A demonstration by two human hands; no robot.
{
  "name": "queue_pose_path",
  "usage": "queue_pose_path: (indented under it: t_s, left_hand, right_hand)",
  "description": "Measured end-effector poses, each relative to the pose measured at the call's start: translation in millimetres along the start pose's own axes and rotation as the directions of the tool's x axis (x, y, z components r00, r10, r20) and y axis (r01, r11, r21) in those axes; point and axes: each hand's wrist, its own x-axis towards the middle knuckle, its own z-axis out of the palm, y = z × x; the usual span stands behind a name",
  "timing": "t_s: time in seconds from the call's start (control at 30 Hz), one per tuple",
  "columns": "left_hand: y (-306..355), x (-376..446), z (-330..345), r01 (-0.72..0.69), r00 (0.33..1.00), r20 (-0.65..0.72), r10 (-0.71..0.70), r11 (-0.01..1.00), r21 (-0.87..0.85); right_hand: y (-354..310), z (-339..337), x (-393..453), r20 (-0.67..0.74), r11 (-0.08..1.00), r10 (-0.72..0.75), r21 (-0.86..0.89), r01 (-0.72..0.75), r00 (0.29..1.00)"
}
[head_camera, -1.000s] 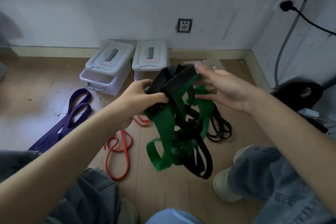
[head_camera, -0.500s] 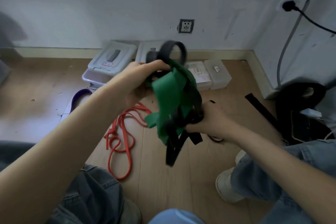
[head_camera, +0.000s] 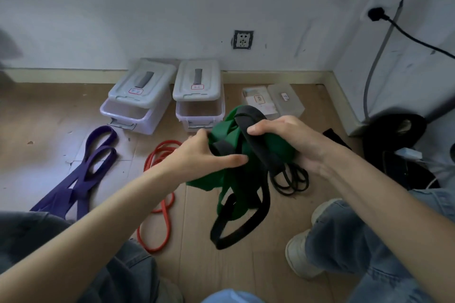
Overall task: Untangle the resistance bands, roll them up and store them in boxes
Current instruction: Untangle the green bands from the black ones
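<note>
We judge the job to be at an early stage: nothing is rolled yet, and the two white boxes (head_camera: 138,101) (head_camera: 198,96) by the wall have their lids on top, with nothing visible inside them. Still to do are the untangling, the rolling of every band and the storing.

We hold the knot of bands in the air above the floor (head_camera: 49,130), between our knees. It is a wide green band (head_camera: 226,130) wound together with a flat black band (head_camera: 256,140), whose loop hangs down below the bundle. Our left hand (head_camera: 197,157) grips the left side of the tangle, thumb stretched across the green, the other fingers curled behind it. Our right hand (head_camera: 288,138) grips the top right, fingers (head_camera: 258,129) curled over both bands.

On the floor lie a purple band (head_camera: 83,172) at the left, a thin red band (head_camera: 160,194) looped under our left arm, and thin black bands (head_camera: 290,179) coiled just below our right hand.
</note>
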Motion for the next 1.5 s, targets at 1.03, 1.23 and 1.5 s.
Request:
queue_pose_path:
  t_s: [1.03,1.23,1.5]
  left_hand:
    - [16,1,-43,0.064,0.995,-0.058,-0.080,0.970,-0.233]
    - [24,-3,-39,-0.026,0.999,-0.038,0.025,0.999,-0.020]
    - [-13,22,-50,-0.030,0.956,-0.187,0.226,0.710,0.704]
  right_hand:
    - [12,38,-11,0.044,0.619,-0.516,-0.671,0.408,0.856]
    - [17,32,3,-0.197,0.872,-0.364,-0.416,0.259,0.910]
    - [-14,-13,6,-0.450,0.964,-0.265,-0.154,0.219,0.853]
